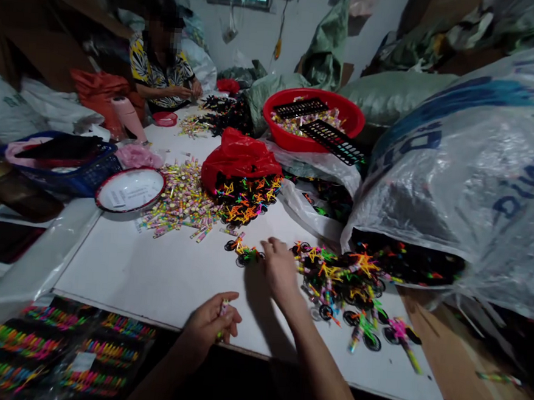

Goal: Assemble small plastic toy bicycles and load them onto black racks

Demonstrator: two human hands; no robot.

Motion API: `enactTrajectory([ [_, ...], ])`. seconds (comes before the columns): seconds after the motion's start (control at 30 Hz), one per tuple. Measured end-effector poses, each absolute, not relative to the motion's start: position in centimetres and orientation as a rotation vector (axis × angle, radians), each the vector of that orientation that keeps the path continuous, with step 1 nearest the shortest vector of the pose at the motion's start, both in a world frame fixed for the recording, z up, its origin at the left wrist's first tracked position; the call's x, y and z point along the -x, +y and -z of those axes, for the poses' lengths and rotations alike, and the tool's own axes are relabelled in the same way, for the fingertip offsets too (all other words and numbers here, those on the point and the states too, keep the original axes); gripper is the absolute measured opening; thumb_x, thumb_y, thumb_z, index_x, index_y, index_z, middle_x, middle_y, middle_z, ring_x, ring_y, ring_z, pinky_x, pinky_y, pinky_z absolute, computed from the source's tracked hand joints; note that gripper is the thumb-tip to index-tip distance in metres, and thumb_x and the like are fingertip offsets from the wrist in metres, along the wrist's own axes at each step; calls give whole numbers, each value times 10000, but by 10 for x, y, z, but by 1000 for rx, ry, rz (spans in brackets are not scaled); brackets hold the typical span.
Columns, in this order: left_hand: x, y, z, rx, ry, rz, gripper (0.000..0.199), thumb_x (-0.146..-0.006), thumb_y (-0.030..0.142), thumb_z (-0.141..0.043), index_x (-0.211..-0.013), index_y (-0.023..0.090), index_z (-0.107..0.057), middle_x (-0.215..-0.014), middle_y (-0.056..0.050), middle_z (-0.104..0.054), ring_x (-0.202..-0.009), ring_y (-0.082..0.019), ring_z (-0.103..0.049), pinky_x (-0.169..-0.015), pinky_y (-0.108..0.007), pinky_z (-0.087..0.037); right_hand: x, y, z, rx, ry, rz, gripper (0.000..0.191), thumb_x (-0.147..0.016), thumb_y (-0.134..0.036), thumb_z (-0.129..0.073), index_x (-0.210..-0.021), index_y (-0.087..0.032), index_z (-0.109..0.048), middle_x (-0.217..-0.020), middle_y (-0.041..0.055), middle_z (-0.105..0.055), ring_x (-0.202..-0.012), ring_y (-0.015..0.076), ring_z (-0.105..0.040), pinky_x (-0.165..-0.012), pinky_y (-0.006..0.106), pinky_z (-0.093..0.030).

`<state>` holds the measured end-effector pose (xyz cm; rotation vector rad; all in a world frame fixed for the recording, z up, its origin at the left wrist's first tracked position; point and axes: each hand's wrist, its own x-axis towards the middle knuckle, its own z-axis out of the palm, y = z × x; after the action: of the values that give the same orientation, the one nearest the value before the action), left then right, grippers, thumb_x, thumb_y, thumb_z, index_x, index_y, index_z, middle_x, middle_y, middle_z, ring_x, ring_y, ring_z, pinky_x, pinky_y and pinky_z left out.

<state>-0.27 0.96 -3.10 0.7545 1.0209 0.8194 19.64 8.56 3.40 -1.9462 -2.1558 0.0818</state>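
Note:
Near the table's front edge, my left hand (213,319) has its fingers curled around a small patterned tube (223,310). My right hand (280,268) reaches over the white table (152,271), fingers bent down beside a small toy bicycle (248,258) with green parts and black wheels. The fingertips are blurred, and whether they grip the bicycle is unclear. To the right of this hand lies a pile of colourful toy bicycles (335,272), some with tubes attached. Many loose patterned tubes (184,200) lie at the left, beside a red bag (240,158) spilling more toy bicycles.
A white red-rimmed bowl (130,190) and blue basket (86,166) stand left. A red basin (312,141) holds tubes and black trays. A large white sack (460,177) bulges at right. Packed toys (55,350) lie front left. Another person (162,58) sits at the far end.

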Motion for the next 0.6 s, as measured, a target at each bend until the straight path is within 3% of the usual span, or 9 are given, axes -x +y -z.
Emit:
enactTrajectory([
  [0.17,10,19,38,-798,1188,-895,555,-693,482,-688,-1094,125,-546,-685,-7,-606,-455,-66,-448,-399,-193,-283,-171,102,15,1819,-2013,-488,228,-793,-71,-456,-930,-161,-614,-895,87,-607,-850,201,-534,-723,289,-396],
  [0.27,3,32,44,-737,1261,-983,579,-711,504,-673,-1118,118,-527,-719,-14,-609,-457,-53,-435,-392,-178,-249,-181,79,16,1630,-1929,-542,231,-789,-65,-439,-915,-162,-608,-902,79,-597,-849,189,-530,-749,288,-415],
  [0.43,-20,53,35,-644,1090,-951,499,-668,466,-731,-981,108,-580,-571,55,-500,-415,-32,-375,-371,-161,-187,-173,54,-1,1390,-1876,-712,299,-796,-82,-446,-1032,-173,-605,-1024,110,-600,-959,218,-530,-814,351,-442],
  [0.6,-11,50,14,-402,886,-940,451,-616,409,-781,-907,122,-589,-612,22,-562,-389,-13,-342,-347,-151,-140,-180,54,-4,1143,-1338,-1387,488,-777,-261,-631,-1245,-225,-496,-1110,82,-599,-964,188,-582,-815,332,-475],
])
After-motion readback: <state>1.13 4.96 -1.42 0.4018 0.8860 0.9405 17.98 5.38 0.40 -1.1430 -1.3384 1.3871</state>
